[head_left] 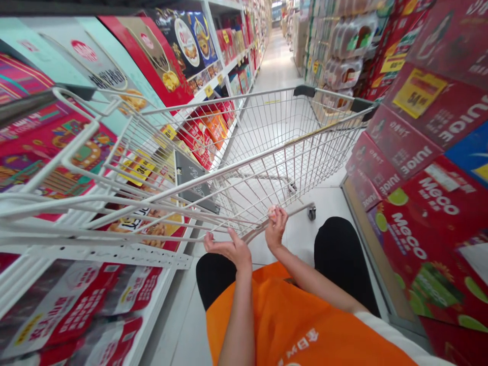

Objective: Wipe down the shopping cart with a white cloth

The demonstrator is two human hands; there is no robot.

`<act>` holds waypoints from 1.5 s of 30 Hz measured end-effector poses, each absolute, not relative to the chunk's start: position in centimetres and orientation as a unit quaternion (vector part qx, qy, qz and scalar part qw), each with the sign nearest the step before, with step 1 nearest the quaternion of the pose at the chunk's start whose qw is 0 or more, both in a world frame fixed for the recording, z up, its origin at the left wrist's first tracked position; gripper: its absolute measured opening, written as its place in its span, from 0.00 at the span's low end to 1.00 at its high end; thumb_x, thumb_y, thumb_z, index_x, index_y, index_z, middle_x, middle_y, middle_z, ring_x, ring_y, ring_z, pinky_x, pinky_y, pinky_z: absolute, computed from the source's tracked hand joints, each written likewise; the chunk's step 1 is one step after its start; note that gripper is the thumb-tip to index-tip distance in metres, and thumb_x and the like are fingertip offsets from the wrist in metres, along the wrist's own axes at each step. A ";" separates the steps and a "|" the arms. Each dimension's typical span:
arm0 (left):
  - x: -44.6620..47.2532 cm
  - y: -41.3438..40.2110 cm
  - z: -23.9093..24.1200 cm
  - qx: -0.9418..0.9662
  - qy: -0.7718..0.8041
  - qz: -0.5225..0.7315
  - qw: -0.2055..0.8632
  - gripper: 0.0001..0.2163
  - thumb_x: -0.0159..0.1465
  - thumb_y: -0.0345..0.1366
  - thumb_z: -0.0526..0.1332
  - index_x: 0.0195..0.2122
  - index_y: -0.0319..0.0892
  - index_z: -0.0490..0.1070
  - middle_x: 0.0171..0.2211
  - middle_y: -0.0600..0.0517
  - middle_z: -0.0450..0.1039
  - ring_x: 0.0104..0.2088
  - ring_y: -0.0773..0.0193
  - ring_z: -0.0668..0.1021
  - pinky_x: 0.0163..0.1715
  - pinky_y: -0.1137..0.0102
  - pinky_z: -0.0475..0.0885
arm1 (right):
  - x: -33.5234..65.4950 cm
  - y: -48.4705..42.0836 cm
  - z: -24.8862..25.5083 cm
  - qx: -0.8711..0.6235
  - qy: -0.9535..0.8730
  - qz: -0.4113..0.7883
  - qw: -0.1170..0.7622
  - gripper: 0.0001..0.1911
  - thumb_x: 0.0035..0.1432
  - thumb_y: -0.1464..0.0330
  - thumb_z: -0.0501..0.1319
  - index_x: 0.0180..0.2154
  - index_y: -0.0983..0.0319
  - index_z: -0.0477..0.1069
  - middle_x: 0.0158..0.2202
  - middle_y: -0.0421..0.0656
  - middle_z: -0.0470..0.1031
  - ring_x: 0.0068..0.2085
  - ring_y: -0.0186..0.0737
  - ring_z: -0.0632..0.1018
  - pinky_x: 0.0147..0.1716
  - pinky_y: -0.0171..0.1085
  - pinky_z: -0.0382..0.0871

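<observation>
1. Shopping cart (259, 158): stood crosswise in the aisle directly ahead of the person, between the shelving unit (156, 255) on the left and the stacked red cartons (419, 223) on the right.
2. Right hand (277, 230): was raised beside the cart's near side, fingers curled about a small pale item (273, 211); its exact kind could not be determined.
3. Left hand (232, 250): was unclenched, palm turned upward and thumb spread, just beside the lower rail (256, 232); contact with the cart could not be confirmed.
4. Caster (311, 212): was visible under the frame, near the floor, beyond the right hand.
5. Knees (339, 254): were bent, in black, one on each side of the orange apron (263, 315).
6. Grey panel (196, 183): was mounted on the cart's wire side.
</observation>
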State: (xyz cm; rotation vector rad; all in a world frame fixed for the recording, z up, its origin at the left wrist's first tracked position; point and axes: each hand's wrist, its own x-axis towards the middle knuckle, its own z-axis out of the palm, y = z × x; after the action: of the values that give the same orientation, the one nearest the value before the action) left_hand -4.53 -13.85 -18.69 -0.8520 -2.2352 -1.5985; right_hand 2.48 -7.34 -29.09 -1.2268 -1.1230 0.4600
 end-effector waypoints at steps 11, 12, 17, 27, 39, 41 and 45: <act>-2.9 -14.7 -20.0 -0.330 -0.773 -0.538 0.062 0.28 0.67 0.46 0.54 0.63 0.38 0.49 0.67 0.30 0.40 0.71 0.49 0.45 0.68 0.49 0.45 | 2.2 -8.5 -28.2 -0.519 -0.552 0.173 0.629 0.22 0.64 0.73 0.49 0.58 0.61 0.66 0.54 0.54 0.65 0.58 0.45 0.68 0.57 0.50 0.69; -2.6 -14.7 -20.2 -0.325 -0.778 -0.535 0.048 0.27 0.68 0.47 0.54 0.63 0.38 0.50 0.68 0.30 0.37 0.72 0.49 0.42 0.68 0.48 0.44 | 2.0 -8.8 -28.2 -0.508 -0.568 0.179 0.622 0.22 0.65 0.73 0.48 0.58 0.61 0.66 0.53 0.54 0.65 0.58 0.45 0.69 0.57 0.50 0.69; -2.4 -15.3 -20.8 -0.325 -0.774 -0.543 0.016 0.24 0.69 0.47 0.52 0.61 0.39 0.56 0.70 0.32 0.36 0.72 0.51 0.42 0.68 0.52 0.46 | 1.3 -11.0 -28.3 -0.423 -0.654 0.211 0.590 0.20 0.67 0.70 0.48 0.57 0.58 0.68 0.52 0.52 0.68 0.57 0.46 0.70 0.57 0.51 0.70; -4.2 -16.9 -20.5 -0.280 -0.705 -0.652 -0.008 0.18 0.72 0.46 0.44 0.51 0.40 0.65 0.58 0.38 0.68 0.61 0.58 0.70 0.61 0.61 0.62 | 2.0 -11.1 -31.0 -0.302 -0.754 0.187 0.552 0.18 0.67 0.71 0.52 0.52 0.54 0.75 0.48 0.48 0.73 0.54 0.42 0.74 0.55 0.47 0.74; -5.0 -17.3 -20.4 -0.297 -0.706 -0.642 -0.028 0.17 0.72 0.47 0.44 0.45 0.41 0.66 0.51 0.41 0.72 0.55 0.61 0.74 0.56 0.65 0.66 | 1.8 -10.7 -31.1 -0.204 -0.804 0.191 0.525 0.18 0.69 0.73 0.50 0.52 0.56 0.74 0.49 0.46 0.79 0.58 0.39 0.75 0.59 0.47 0.72; -5.4 -17.3 -20.3 -0.306 -0.713 -0.630 -0.032 0.18 0.72 0.48 0.45 0.44 0.41 0.66 0.49 0.42 0.73 0.53 0.61 0.75 0.54 0.65 0.67 | 2.4 -10.9 -31.6 -0.227 -0.809 0.202 0.504 0.20 0.69 0.73 0.48 0.52 0.56 0.75 0.49 0.46 0.79 0.58 0.39 0.75 0.58 0.46 0.74; -6.4 -17.4 -20.0 -0.312 -0.730 -0.606 -0.046 0.18 0.71 0.49 0.44 0.39 0.43 0.65 0.43 0.45 0.75 0.44 0.62 0.77 0.48 0.67 0.69 | 1.5 -11.2 -31.1 -0.194 -0.832 0.224 0.468 0.18 0.69 0.70 0.51 0.53 0.54 0.74 0.53 0.45 0.77 0.61 0.39 0.72 0.62 0.47 0.69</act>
State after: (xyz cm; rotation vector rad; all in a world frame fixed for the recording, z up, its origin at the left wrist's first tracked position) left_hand -6.43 -17.45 -20.01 -1.0106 -2.3640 -1.9604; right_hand 1.53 -11.19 -31.09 -0.4759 -2.0417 0.5496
